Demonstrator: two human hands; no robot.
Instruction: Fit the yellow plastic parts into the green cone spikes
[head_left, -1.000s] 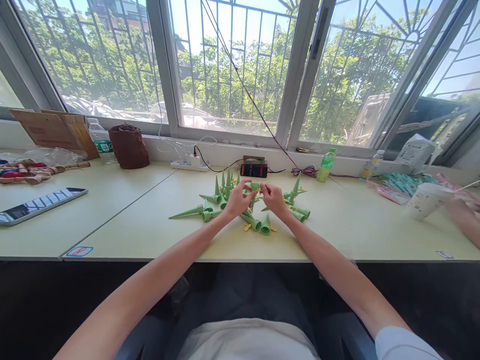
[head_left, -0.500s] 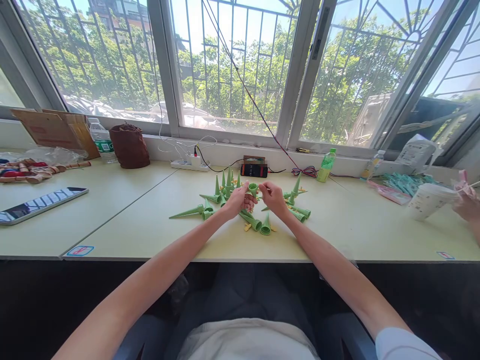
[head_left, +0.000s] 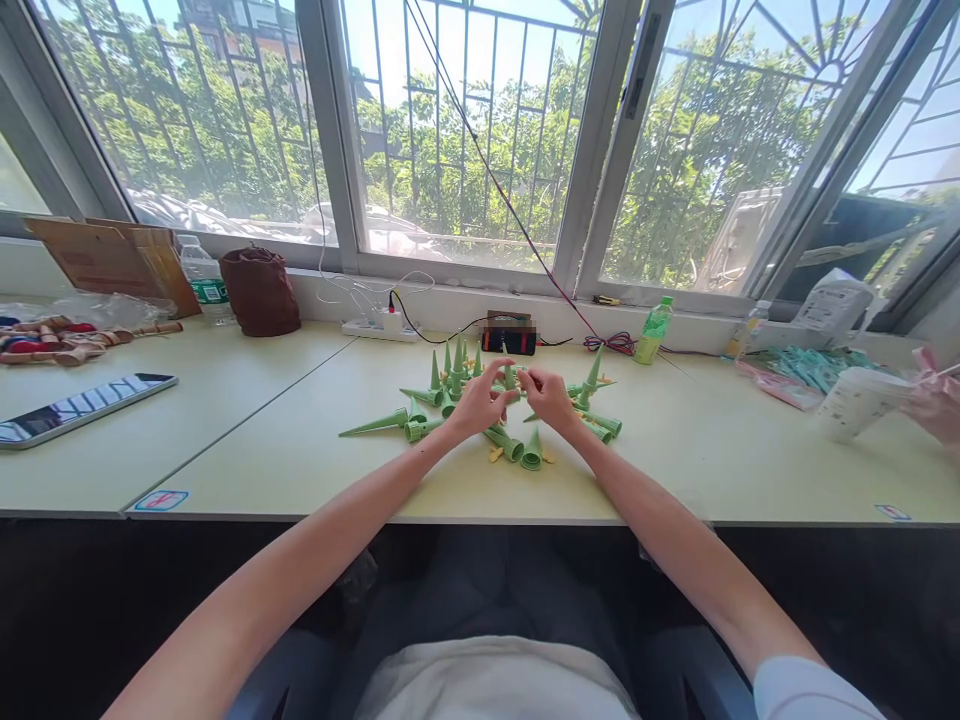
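My left hand (head_left: pixel 481 402) is by the middle of a cluster of green cones, its thumb and index finger spread in a C shape. A green cone (head_left: pixel 510 379) shows in the gap between those fingers, its tip pointing up; whether they touch it I cannot tell. Just to the right, my right hand (head_left: pixel 547 396) is closed, fingertips pinched towards the cone; what they hold, if anything, is hidden. Around both hands, several cones stand tip up, and others lie on their sides, such as a cone (head_left: pixel 532 452) nearest me. Small yellow pieces (head_left: pixel 496 454) lie among them.
Behind the cones stands a phone (head_left: pixel 508 341) with cables, near a green bottle (head_left: pixel 655 330). A tablet-like device (head_left: pixel 82 410), a brown bag (head_left: pixel 259 292) and wooden toys (head_left: pixel 60 342) are at left. Another person's hand (head_left: pixel 934 405) is by a white cup (head_left: pixel 861 402) at right.
The cone at my left hand had its open end facing me; now its tip points up. My left fingers have spread from their grip. My right hand has barely moved.
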